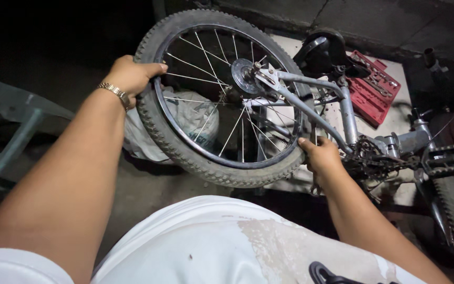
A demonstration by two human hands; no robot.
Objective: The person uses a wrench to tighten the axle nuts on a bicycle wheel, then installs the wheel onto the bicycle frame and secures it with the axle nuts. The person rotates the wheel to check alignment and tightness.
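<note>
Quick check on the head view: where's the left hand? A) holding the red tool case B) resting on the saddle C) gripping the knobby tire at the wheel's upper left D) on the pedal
C: the left hand is wrapped over the tire at the wheel's upper left, while the right hand grips the opposite side near the frame.

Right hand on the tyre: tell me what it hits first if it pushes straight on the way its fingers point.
The right hand points up and left across the wheel. Past the rim it would likely meet the spokes, then the grey frame stay; depth is unclear.
</note>
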